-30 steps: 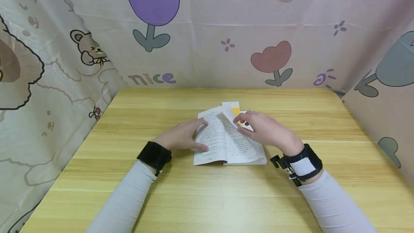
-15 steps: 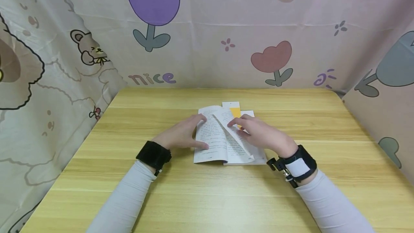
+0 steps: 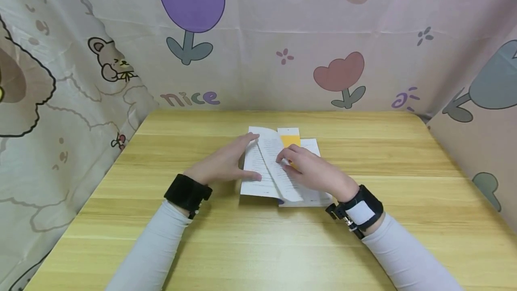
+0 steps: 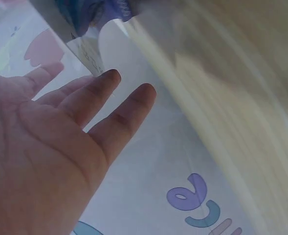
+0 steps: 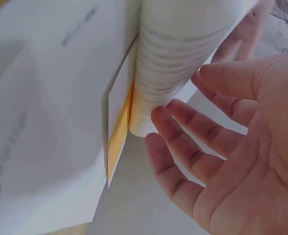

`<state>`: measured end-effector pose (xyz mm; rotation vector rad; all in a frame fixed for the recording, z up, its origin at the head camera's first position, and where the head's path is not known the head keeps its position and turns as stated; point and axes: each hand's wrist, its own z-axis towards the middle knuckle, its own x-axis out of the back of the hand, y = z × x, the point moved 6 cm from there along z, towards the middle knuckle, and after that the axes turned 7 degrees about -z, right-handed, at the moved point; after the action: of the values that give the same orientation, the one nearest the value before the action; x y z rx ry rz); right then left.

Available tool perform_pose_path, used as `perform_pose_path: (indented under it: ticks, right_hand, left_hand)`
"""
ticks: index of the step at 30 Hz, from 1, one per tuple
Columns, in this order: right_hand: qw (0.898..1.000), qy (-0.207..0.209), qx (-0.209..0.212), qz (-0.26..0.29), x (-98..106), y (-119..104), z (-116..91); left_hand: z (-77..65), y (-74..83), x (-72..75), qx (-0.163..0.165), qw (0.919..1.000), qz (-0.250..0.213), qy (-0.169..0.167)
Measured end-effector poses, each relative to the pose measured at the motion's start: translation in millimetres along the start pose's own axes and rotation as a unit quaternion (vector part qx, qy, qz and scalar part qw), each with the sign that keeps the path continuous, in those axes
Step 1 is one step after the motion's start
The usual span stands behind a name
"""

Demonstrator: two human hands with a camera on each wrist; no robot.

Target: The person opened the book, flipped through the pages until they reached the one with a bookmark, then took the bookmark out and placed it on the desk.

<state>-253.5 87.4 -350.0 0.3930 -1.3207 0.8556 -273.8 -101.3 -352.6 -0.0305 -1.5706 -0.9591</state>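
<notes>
An open book (image 3: 258, 187) with printed pages lies mid-table. My left hand (image 3: 220, 161) holds its left half at the outer edge, thumb over the page and other fingers partly hidden below. In the left wrist view, fingers (image 4: 129, 112) extend beneath the blue-purple cover (image 4: 87, 14). A loose page (image 3: 272, 147) stands slanted and curved over the left half. My right hand (image 3: 317, 169) touches the back of this page with loosely bent fingers, also seen against the curled paper in the right wrist view. A white-and-yellow card (image 3: 290, 138) sticks out past the top of the book.
The wooden table (image 3: 258, 246) runs back to a cloth (image 3: 258, 66) printed with flowers and a bear. More patterned cloth hangs along both sides. Each wrist wears a black strap (image 3: 187, 194).
The page has swung from right to left, and my right hand has moved left with it. The book's left half has risen slightly at my left hand. More of the yellow card shows.
</notes>
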Motion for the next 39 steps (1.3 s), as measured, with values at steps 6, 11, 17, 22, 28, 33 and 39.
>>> perform_pose_path:
  ticks: [6, 11, 17, 22, 28, 33, 39]
  right_hand:
    - [1.000, 0.017, 0.023, 0.007, 1.2, -4.6, 1.9]
    - [0.999, 0.017, 0.034, 0.022, 1.3, -8.3, 2.0]
    - [0.998, 0.013, 0.042, 0.037, -0.9, -12.2, 1.6]
    - [0.998, 0.012, 0.046, 0.035, -4.0, -14.7, 2.7]
    - [0.996, 0.015, 0.051, 0.067, -3.3, -17.8, 4.6]
    - [0.997, 0.003, 0.057, 0.058, -2.8, -21.6, 5.2]
    - [0.997, -0.015, 0.071, 0.042, -6.1, -25.6, 4.5]
  left_hand:
    - [-1.6, 7.6, 10.3, -0.024, 0.9997, -0.010, 0.006]
    - [-4.7, 10.5, 17.2, -0.027, 0.9994, -0.009, 0.017]
    - [-7.0, 11.3, 20.7, -0.024, 0.9996, -0.002, 0.017]
    - [-7.7, 11.0, 20.1, -0.017, 0.9997, 0.008, 0.012]
    - [-7.1, 10.2, 18.1, -0.007, 0.9997, 0.021, 0.006]
    - [-7.2, 9.9, 17.6, -0.008, 0.9997, 0.022, 0.002]
    - [-7.0, 12.7, 15.3, -0.043, 0.9984, 0.035, 0.000]
